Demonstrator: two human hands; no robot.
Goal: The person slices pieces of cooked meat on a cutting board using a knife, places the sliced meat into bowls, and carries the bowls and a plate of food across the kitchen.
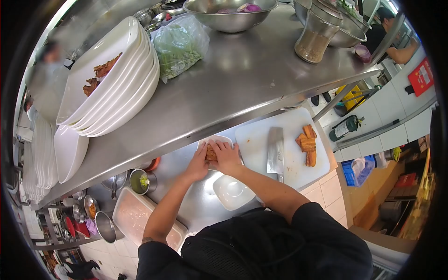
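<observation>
Browned pork belly slices (211, 153) lie in a square white bowl (227, 139), pressed between my two hands. My left hand (200, 161) grips them from the left, its fingers closed on the meat. From the right, my right hand (226, 156) holds the slices with fingers bent over them, partly hiding bowl and meat. A second white bowl (233, 192) stands just below my right wrist. To the right, a cleaver (275, 149) rests on a white cutting board (252, 135), beside several more pork belly pieces (306, 143).
A steel shelf (233, 84) runs above the work surface, with stacked white dishes (140, 88), a bag of greens (179, 46), a steel bowl (228, 18) and a shaker jar (317, 35). At lower left are a lidded tub (140, 214) and a metal pot (140, 181). Other people stand farther off.
</observation>
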